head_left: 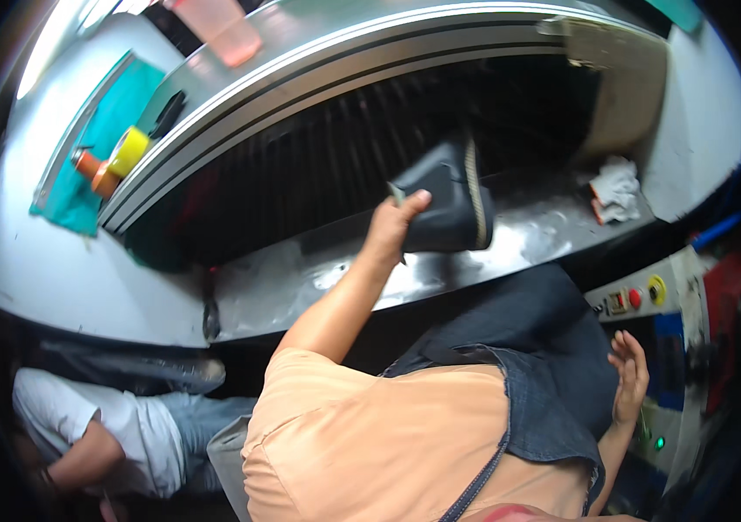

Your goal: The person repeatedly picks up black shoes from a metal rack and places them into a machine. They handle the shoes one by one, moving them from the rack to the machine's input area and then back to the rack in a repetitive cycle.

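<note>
My left hand [395, 222] reaches forward over a shiny metal machine bed [301, 278] and grips a black shoe-like piece [449, 209] with a pale stitched edge. The piece is held just above the bed, in front of the machine's dark ribbed opening [327, 165]. My right hand [630, 376] hangs at the right with fingers spread and nothing in it, close to a control panel [640, 297] with red and yellow buttons. A dark denim cloth [544, 348] lies over my front between the two hands.
A white rag [616, 190] lies on the bed's right end. A teal cloth [101, 139], a yellow tape roll [130, 150] and an orange object [92, 170] sit at the upper left. Another person in a white shirt [101, 426] is at the lower left.
</note>
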Available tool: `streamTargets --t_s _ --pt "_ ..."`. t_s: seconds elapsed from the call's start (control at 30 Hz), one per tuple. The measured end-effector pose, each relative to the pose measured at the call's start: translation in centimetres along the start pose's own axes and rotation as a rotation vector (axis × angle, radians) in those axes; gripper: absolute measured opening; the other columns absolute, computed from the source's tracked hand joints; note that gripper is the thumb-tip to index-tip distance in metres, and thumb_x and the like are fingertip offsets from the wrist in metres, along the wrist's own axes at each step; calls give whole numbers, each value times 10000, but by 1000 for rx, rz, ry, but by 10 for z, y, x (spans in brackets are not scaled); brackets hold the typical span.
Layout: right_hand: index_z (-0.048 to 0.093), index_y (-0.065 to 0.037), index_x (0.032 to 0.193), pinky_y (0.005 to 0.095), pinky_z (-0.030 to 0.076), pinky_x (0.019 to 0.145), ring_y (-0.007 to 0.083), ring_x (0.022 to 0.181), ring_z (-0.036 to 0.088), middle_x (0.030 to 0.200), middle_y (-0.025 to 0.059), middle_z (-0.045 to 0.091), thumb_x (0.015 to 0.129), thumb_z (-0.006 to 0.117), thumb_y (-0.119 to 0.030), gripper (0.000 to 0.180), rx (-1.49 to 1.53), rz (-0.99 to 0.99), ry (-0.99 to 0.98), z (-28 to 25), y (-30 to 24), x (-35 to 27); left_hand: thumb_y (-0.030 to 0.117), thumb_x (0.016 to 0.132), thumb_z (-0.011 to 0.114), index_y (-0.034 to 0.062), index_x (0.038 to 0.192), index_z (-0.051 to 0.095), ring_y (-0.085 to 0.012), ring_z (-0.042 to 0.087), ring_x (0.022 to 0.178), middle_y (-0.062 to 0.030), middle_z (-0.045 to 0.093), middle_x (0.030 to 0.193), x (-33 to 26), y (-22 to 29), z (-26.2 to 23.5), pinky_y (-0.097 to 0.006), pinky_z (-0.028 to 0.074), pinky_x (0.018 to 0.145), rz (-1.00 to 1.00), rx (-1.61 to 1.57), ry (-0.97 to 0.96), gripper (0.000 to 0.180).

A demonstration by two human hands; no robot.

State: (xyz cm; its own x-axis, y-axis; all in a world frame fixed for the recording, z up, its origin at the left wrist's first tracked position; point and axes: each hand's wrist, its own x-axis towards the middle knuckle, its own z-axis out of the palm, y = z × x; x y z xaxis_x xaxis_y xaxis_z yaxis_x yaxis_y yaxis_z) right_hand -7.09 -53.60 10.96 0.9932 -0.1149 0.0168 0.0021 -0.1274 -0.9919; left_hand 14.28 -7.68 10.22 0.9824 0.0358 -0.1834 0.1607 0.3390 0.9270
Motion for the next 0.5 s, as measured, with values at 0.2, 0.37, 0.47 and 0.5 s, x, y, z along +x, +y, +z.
streamTargets --t_s 0.2,0.37,0.47,0.5 --pt "478 8 1403 320 453 969 211 1193 548 1339 148 566 1035 480 -379 534 101 197 94 -22 44 -11 422 761 802 -15 1256 611 -317 614 1166 -201 645 1252 50 57 -246 -379 478 950 219 824 695 687" --pt "473 1 1407 294 463 944 198 1178 553 1324 144 570 1046 459 -386 529 90 282 127 -20 48 -3 490 865 623 102 1237 660 -370 569 1224 -190 610 1307 79 117 -343 -442 479 1005 212 1890 549 539" --pt "474 1 1407 291 464 942 193 1178 553 1324 142 570 1047 461 -375 520 47 299 123 -9 39 6 471 913 559 166 1235 650 -379 576 1208 -176 639 1247 105 102 -363 -486 496 979 186 1918 645 453" --pt "476 2 1405 292 464 942 192 1179 553 1324 141 571 1046 463 -371 517 33 305 127 -5 36 7 471 916 555 162 1236 642 -375 579 1206 -185 640 1235 113 85 -359 -488 499 977 191 1707 796 453"
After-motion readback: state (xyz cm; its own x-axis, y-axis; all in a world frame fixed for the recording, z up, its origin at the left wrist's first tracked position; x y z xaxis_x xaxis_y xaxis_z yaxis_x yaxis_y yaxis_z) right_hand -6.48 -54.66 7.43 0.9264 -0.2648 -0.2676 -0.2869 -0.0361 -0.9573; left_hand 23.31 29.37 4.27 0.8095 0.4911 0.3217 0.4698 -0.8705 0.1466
